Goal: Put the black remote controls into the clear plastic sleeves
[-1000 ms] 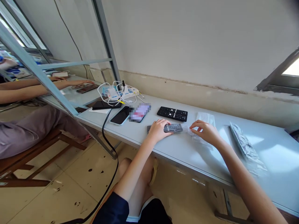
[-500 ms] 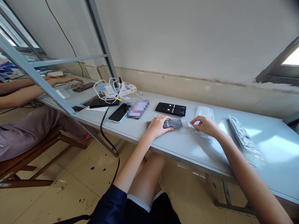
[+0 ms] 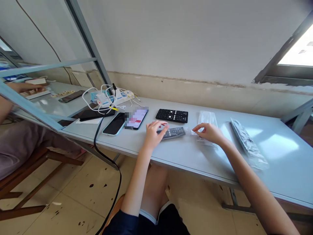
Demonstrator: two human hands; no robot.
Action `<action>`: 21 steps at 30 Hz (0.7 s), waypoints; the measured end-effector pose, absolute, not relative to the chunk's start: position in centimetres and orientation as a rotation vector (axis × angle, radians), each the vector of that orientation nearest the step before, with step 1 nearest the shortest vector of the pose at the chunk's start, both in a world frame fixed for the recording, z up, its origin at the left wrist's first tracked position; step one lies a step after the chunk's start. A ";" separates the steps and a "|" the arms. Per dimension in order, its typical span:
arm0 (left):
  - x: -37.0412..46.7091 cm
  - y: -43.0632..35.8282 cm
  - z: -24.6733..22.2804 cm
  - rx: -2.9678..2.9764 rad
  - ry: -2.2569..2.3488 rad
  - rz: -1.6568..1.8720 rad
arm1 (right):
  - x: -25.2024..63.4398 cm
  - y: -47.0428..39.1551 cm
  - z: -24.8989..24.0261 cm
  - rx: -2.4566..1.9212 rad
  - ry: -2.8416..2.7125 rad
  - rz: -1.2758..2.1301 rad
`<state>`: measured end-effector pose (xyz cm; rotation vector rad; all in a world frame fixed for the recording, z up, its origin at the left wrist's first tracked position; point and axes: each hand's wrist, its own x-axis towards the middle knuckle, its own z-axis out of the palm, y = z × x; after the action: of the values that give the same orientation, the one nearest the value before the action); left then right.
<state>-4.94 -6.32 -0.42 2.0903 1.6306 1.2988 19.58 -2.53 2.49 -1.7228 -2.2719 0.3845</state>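
A dark remote control in a clear plastic bag lies flat on the grey table. My left hand is at its left end, thumb and fingers apart, the palm turned down. At the right end, my right hand pinches the clear end of the bag between thumb and fingertips. Two black remotes lie side by side behind the bagged one. A flat clear plastic bag lies partly behind my right hand. Further right is another bagged bundle of dark items.
Two phones lie left of my left hand. Behind them are a black device and a power strip with tangled white cables. A black cable hangs over the front edge. Another person's hand is at the far left.
My left hand has loosened from the bagged remote and spread its fingers, uncovering more of it. My right hand still pinches the bag's end. The head view has shifted to the right.
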 end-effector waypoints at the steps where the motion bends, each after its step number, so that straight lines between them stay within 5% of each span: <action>1: -5.2 -6.3 -0.4 2.034 1.629 1.397 | 19.8 -2.5 2.5 -1.753 -2.255 0.344; 7: -5.7 -6.6 -0.2 1.921 1.466 1.689 | 22.9 -2.4 2.8 -1.896 -2.140 0.101; 21: -3.9 -6.7 -0.6 2.307 1.696 0.847 | 22.8 -2.2 2.1 -1.955 -1.932 -0.031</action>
<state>-3.90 -6.67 -0.65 2.3067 1.6958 0.8467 22.79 -2.20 2.14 -1.9550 -1.9315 -0.0306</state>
